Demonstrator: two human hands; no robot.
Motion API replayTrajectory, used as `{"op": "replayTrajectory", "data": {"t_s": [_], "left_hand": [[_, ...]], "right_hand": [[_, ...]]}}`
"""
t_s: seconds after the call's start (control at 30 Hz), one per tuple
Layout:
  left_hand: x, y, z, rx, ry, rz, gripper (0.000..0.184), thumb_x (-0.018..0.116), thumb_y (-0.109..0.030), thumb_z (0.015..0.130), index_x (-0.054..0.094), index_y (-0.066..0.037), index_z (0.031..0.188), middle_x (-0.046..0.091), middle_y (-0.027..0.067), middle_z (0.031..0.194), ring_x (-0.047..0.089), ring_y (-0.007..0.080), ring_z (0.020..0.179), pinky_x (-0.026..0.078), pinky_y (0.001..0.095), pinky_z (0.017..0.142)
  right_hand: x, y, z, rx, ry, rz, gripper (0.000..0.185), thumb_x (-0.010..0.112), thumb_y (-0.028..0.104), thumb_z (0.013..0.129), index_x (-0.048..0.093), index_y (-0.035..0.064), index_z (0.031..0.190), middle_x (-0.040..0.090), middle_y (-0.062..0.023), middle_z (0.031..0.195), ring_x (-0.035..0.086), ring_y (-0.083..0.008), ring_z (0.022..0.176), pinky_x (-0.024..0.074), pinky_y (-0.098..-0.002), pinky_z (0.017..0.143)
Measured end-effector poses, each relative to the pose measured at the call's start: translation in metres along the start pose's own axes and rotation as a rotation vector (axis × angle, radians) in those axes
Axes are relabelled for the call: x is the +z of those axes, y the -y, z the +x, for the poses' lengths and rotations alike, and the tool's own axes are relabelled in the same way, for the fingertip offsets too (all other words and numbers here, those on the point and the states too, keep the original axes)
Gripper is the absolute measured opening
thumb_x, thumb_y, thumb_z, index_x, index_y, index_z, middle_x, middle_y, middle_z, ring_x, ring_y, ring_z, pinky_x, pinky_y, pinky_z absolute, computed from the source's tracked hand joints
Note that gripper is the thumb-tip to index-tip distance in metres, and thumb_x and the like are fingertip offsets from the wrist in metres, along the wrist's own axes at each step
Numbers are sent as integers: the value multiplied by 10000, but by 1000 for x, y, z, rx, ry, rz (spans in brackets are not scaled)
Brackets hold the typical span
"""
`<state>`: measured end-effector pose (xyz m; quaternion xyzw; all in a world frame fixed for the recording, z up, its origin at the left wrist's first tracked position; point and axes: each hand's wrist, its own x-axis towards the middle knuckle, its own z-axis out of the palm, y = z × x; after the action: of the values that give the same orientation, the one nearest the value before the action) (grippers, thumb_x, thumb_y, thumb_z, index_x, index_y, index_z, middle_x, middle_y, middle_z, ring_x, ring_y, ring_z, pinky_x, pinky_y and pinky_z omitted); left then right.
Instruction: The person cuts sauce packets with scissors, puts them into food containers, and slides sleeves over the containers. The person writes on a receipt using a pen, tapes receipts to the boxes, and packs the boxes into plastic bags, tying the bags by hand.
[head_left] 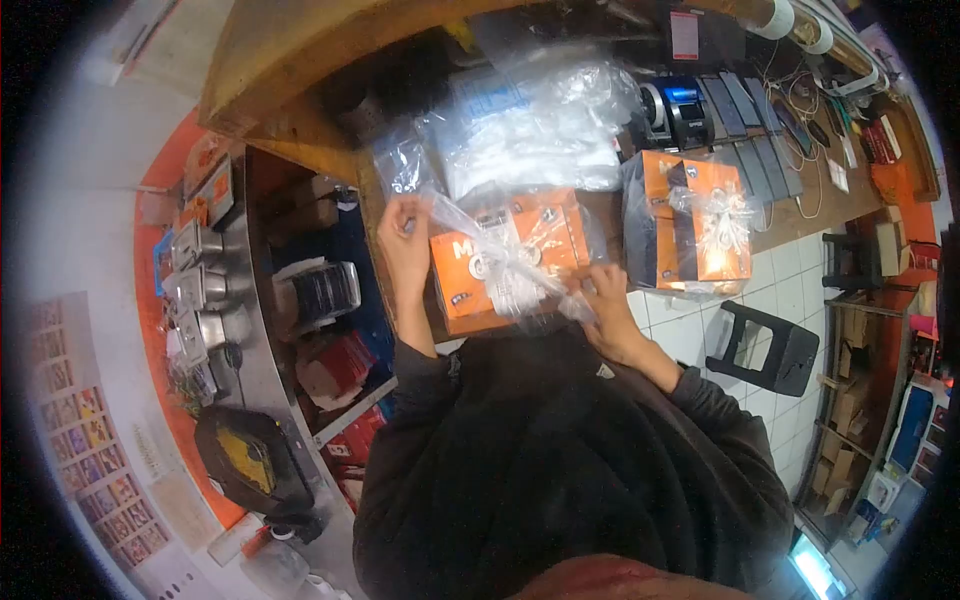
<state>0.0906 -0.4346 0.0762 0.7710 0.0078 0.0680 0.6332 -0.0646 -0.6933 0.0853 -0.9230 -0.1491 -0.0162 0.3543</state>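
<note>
In front of me on the counter lies an orange box (457,262) with white lettering, inside a clear plastic bag (518,262). The bag's plastic is gathered into a white bunch over the top of the box. At the box's left corner, my left hand (405,235) pinches one twisted end of the bag. My right hand (608,308) has its fingers closed on the other end, by the lower right corner. A second orange box (672,222), also in clear plastic with a bunched top, stands to the right.
Behind the boxes is a pile of clear plastic bags (540,125). A tape dispenser (675,110) and several grey phone-like slabs (745,110) with cables sit farther right. A black stool (765,348) stands on the tiled floor. Metal containers (197,285) line the steel counter at left.
</note>
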Motion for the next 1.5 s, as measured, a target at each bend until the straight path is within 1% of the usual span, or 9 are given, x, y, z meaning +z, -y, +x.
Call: {"op": "replayTrajectory", "data": {"t_s": [0.23, 0.5, 0.67, 0.83, 0.97, 1.03, 1.3, 1.4, 1.5], "left_hand": [[11, -72, -11, -22, 419, -258, 246, 593, -42, 885, 471, -40, 1098, 589, 16, 869, 528, 49, 817, 406, 193, 661], [4, -95, -21, 209, 560, 530, 143, 645, -79, 825, 568, 35, 862, 527, 106, 746, 527, 174, 670, 417, 314, 609], [11, -93, -26, 351, 462, 307, 205, 606, -138, 881, 562, 58, 837, 536, 122, 743, 522, 193, 639, 405, 303, 587], [35, -76, -34, -319, 360, -356, 254, 540, -200, 943, 589, 49, 928, 577, 51, 798, 510, 76, 648, 388, 221, 591], [42, -91, -46, -344, 495, -668, 298, 552, -206, 930, 541, 57, 1070, 603, 53, 881, 533, 83, 686, 420, 237, 630], [49, -100, -54, 123, 436, -99, 374, 563, -233, 921, 488, 46, 1158, 616, 78, 951, 570, 126, 693, 453, 281, 666], [8, -95, -44, -635, 1026, -13, 302, 498, -245, 954, 587, 24, 1059, 620, 59, 764, 569, 114, 750, 457, 281, 674], [37, -100, -63, -182, 361, -263, 241, 492, -181, 944, 635, 13, 930, 637, 75, 783, 601, 150, 718, 463, 286, 641], [53, -93, -83, 42, 457, 158, 159, 554, -101, 886, 618, 12, 978, 645, 70, 847, 619, 152, 782, 474, 291, 658]], "right_hand": [[-33, 10, 75, 118, -280, 527, 154, 697, 134, 747, 660, 4, 821, 590, -80, 748, 543, -164, 677, 430, -286, 645], [-28, 7, 85, 106, -220, 682, 243, 642, 240, 864, 663, -2, 883, 621, -43, 766, 511, -63, 763, 426, -258, 706], [-32, 17, 80, 266, -3, 1077, 296, 592, 288, 912, 650, -1, 883, 576, 18, 748, 486, -62, 723, 411, -245, 665], [-10, -9, 82, 180, 179, 1619, 369, 564, 288, 931, 582, -21, 1133, 486, 55, 718, 387, -35, 636, 324, -199, 564], [-21, 23, 89, 180, -3, 1465, 505, 638, 114, 860, 444, -37, 1300, 573, -42, 1043, 548, -86, 819, 452, -225, 728], [-7, 20, 87, 277, -88, 986, 501, 645, 35, 829, 454, -45, 1285, 554, -86, 1181, 576, -113, 935, 461, -247, 823], [-30, 21, 91, 223, 32, 1571, 352, 543, -76, 786, 555, -51, 1137, 565, -114, 1179, 585, -131, 923, 475, -255, 760], [-29, 7, 74, 104, 108, 1169, 323, 522, -91, 765, 586, -39, 1077, 568, -139, 1182, 583, -184, 993, 480, -311, 788], [-41, 40, 68, -44, -17, 494, 315, 496, -90, 749, 609, -15, 1034, 548, -167, 1204, 557, -232, 1080, 470, -347, 842]]}}
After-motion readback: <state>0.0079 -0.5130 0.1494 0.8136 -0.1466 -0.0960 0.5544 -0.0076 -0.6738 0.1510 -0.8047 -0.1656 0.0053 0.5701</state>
